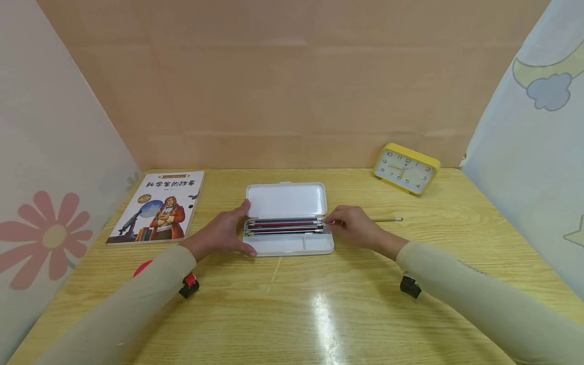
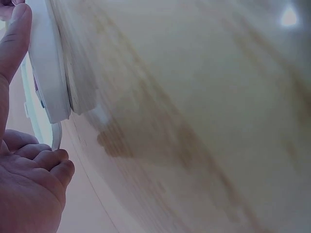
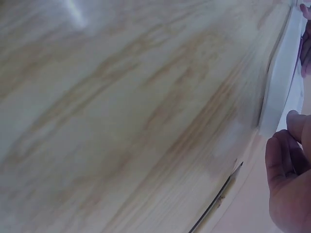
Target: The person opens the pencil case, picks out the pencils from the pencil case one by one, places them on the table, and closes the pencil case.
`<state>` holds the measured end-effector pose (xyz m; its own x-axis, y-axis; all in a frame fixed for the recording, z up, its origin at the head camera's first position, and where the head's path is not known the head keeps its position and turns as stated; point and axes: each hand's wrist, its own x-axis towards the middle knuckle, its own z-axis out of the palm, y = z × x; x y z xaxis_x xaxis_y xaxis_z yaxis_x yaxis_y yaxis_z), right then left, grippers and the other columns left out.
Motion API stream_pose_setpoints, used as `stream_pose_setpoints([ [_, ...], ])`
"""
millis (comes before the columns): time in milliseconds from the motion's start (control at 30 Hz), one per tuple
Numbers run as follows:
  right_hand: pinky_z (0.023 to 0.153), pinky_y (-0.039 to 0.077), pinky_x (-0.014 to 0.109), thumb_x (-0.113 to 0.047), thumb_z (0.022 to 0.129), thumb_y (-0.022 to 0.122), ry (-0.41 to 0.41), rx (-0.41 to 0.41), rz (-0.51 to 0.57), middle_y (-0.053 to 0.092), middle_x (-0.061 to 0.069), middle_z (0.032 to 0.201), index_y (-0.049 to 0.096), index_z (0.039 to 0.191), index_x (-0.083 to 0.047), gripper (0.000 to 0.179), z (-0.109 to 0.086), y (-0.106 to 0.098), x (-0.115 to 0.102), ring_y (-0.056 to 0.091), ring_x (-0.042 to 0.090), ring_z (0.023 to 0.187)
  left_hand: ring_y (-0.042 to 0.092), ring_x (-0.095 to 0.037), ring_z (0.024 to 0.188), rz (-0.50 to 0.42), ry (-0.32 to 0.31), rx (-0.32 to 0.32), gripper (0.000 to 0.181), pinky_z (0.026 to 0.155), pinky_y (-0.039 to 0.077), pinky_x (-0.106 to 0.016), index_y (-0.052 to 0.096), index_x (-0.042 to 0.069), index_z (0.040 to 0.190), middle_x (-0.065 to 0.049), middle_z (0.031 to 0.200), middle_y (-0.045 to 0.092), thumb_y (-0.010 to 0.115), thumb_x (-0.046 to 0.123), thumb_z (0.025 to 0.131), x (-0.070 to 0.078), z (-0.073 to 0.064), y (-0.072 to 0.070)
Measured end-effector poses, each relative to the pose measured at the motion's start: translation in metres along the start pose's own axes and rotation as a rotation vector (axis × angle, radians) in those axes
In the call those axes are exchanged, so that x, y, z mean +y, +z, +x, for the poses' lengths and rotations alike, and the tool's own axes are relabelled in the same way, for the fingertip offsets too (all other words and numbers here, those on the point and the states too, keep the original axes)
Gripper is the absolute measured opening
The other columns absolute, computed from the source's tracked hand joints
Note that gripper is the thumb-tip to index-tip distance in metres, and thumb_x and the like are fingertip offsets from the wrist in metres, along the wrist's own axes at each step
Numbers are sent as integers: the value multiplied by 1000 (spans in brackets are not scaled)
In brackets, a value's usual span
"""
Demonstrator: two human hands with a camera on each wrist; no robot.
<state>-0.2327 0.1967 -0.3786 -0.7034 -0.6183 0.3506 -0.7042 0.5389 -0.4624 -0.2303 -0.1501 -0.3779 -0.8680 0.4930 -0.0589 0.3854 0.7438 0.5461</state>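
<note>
A white pencil case lies on the table with its lid raised at the back. Several dark and red striped pencils lie side by side in its rear compartment, eraser ends to the right. My left hand grips the left end, thumb along the front edge and fingers towards the back; the left wrist view shows this hand from below. At the right end, the bent fingertips of my right hand pinch the case edge beside the eraser ends. My right thumb lies against that end.
A yellow pencil lies on the table, partly behind my right hand. A yellow alarm clock stands at the back right, and a book lies at the left. A red object shows partly behind my left sleeve.
</note>
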Motion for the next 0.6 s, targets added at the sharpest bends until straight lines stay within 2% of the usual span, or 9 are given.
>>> stream_pose_setpoints([
  [233,61,50,27,6,82,68,6,-51,3,66,5,88,71,94,1,13,6,5,-2,58,12,72,22,-30,138,4,15,1,128,109,24,-44,11,2,151,-14,152,20,84,51,58,-3,0,1],
  [467,60,49,25,3,83,69,-18,-93,-80,65,5,88,71,93,0,11,9,6,-4,56,11,71,22,-30,138,8,9,1,129,109,24,-44,12,2,151,-14,152,20,84,53,57,-2,1,0],
  [600,60,49,26,3,82,69,-23,-106,-90,65,5,85,70,92,0,10,10,6,-5,56,11,70,22,-30,138,7,2,1,129,109,24,-45,12,3,151,-14,153,20,84,54,56,-1,1,0],
])
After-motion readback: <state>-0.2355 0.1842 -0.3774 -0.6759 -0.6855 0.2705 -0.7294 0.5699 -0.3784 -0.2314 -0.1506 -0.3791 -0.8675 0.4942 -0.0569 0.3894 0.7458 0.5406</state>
